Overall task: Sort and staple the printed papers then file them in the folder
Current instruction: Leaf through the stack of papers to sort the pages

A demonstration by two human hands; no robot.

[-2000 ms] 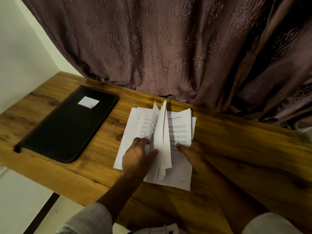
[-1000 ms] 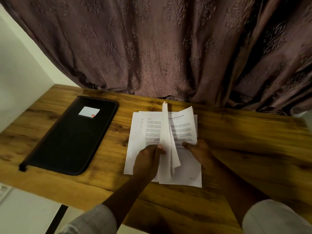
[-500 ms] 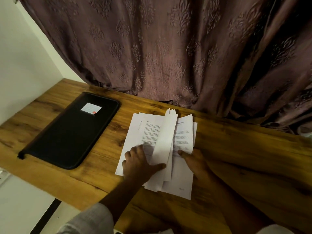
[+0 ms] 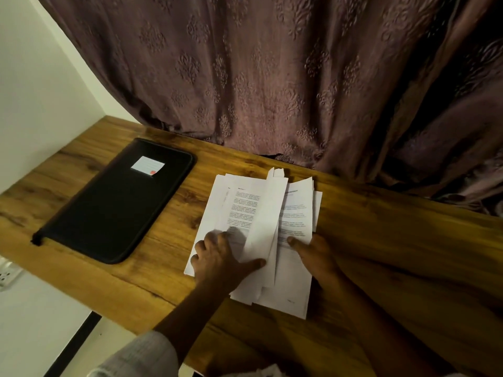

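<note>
The papers (image 4: 239,202) are pinned near the table's (image 4: 381,240) back edge by the spread left hand (image 4: 217,262) and flat right hand (image 4: 315,257), ungrasped, so sheets can be sorted.

One folder (image 4: 117,200); two hands (image 4: 217,258) (image 4: 315,254); several papers (image 4: 245,205).

Likely a room in a home: a wooden table (image 4: 381,254) stands against a heavy patterned curtain (image 4: 272,77), beside a plain white wall (image 4: 40,91).
</note>
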